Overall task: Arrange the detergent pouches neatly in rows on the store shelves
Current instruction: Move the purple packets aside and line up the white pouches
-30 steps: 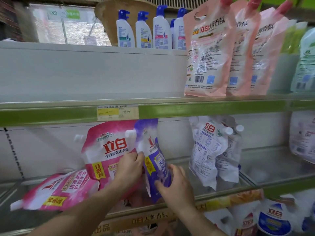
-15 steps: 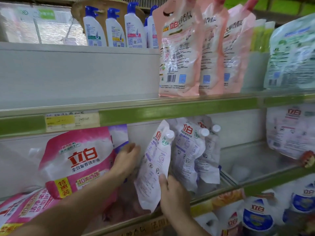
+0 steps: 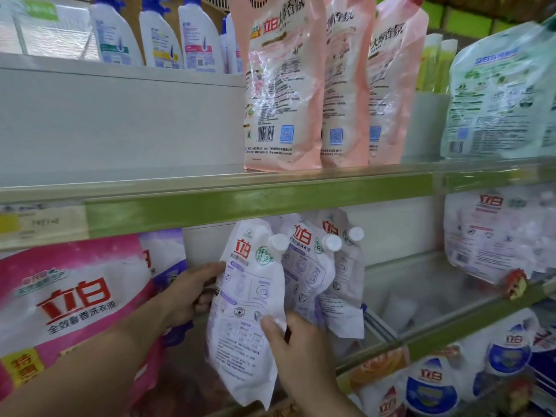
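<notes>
Pink plastic detergent pouch (image 3: 69, 296) stands at the left of the middle shelf (image 3: 301, 203). Right of it, the left hand (image 3: 188, 296) grips the left edge of a white, spouted refill pouch (image 3: 243, 314), and the right hand (image 3: 296, 353) pinches its lower right side. The placing step seems in hand: next it needs standing upright just beside the two matching white pouches (image 3: 328, 275).

Liby (立白) branding pretty much everywhere on these shelves.

Big pink pouch (image 3: 69, 299) at near left has 立白 in red with 全效馨香洗衣液 underneath, plus 特惠 on a yellow patch at its bottom corner. The white pouch (image 3: 246, 308) in the middle shows 立白 in red and a round green badge I can't make out. Peach pouches (image 3: 282, 85) up top read 立白 大师香氛, each with a barcode and blue QR square. Blue-and-white pouches (image 3: 433, 383) at lower right carry 立白 too. The yellow price tag (image 3: 33, 224) on the shelf edge is handwritten, unreadable.
</notes>
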Action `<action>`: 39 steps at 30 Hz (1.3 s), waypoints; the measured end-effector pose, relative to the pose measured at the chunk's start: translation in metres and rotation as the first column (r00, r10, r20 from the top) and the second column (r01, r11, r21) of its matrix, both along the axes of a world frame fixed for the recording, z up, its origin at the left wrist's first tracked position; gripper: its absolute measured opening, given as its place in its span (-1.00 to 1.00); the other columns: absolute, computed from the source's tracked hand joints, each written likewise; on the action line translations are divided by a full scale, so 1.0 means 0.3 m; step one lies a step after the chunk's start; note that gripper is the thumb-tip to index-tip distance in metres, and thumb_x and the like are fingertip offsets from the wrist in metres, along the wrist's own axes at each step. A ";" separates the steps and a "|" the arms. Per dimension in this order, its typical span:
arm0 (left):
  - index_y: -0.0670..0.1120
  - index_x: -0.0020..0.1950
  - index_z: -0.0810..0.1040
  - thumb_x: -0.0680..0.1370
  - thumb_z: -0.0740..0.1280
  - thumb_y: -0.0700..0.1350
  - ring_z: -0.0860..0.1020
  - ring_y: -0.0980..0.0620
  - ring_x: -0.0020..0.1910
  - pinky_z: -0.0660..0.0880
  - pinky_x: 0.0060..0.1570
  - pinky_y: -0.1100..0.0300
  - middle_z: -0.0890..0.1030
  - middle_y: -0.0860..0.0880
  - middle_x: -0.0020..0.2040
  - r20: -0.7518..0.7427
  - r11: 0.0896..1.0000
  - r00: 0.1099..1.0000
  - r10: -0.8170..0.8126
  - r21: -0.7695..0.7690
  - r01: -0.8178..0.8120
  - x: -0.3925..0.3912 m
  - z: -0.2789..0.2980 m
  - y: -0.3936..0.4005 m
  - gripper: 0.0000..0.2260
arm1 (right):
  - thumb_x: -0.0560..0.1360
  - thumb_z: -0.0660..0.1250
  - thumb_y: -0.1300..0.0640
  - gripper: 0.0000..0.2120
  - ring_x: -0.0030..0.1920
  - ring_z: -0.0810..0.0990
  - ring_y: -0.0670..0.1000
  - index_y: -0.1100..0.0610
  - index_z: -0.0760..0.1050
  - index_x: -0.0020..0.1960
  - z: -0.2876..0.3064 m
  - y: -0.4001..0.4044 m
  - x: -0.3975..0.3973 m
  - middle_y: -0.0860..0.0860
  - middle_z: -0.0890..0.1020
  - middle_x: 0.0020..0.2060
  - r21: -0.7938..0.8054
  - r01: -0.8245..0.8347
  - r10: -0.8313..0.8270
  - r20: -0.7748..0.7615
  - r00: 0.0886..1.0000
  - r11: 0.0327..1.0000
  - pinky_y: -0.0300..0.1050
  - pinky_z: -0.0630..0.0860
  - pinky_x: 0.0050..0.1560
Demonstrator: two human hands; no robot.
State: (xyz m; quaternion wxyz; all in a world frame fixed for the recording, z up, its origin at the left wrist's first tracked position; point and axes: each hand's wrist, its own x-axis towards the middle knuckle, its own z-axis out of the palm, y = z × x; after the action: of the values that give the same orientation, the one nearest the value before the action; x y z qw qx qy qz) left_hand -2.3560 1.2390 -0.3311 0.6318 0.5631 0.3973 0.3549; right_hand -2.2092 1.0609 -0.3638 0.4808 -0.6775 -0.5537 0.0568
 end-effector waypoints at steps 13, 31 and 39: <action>-0.15 -0.10 0.46 0.61 0.26 -0.12 0.52 -0.08 -0.28 0.47 -0.22 0.04 0.66 -0.09 -0.27 0.311 0.986 0.936 0.164 -0.022 -0.166 0.212 -0.043 0.037 -0.87 | 0.47 0.12 -0.19 -0.60 -0.51 0.53 0.03 0.05 0.42 -0.39 -0.033 0.047 0.062 0.00 0.56 -0.53 0.121 0.283 -0.307 0.289 0.907 0.951 -0.14 0.36 -0.53; -0.17 0.23 0.50 0.57 0.31 -0.22 0.60 -0.05 -0.43 0.42 -0.49 0.22 0.61 -0.15 -0.01 0.075 0.967 0.968 0.239 0.075 -0.244 -0.188 -0.042 -0.173 -0.76 | 0.38 0.40 0.03 -0.66 -0.18 0.44 -0.06 -0.15 0.26 -0.01 0.070 -0.059 -0.177 -0.11 0.41 -0.12 0.420 0.111 -0.139 0.036 0.990 0.901 -0.16 0.47 -0.17; -0.17 0.12 0.59 0.57 0.29 -0.25 0.57 -0.08 -0.29 0.43 -0.37 0.13 0.65 -0.21 -0.10 -0.021 0.991 0.998 0.062 0.118 -0.059 -0.549 0.028 -0.369 -0.84 | 0.43 0.42 0.11 -0.70 -0.24 0.44 -0.17 -0.08 0.32 0.00 0.052 -0.005 -0.428 -0.23 0.38 -0.18 0.332 -0.010 0.005 0.017 1.000 0.943 -0.33 0.33 -0.29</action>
State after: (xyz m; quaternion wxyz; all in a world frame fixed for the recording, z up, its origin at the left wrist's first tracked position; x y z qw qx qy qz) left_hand -2.5208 1.1284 -0.3228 0.5816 0.5915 0.4003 0.3895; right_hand -2.3376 1.0594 -0.3481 0.5833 -0.5853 -0.5618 -0.0409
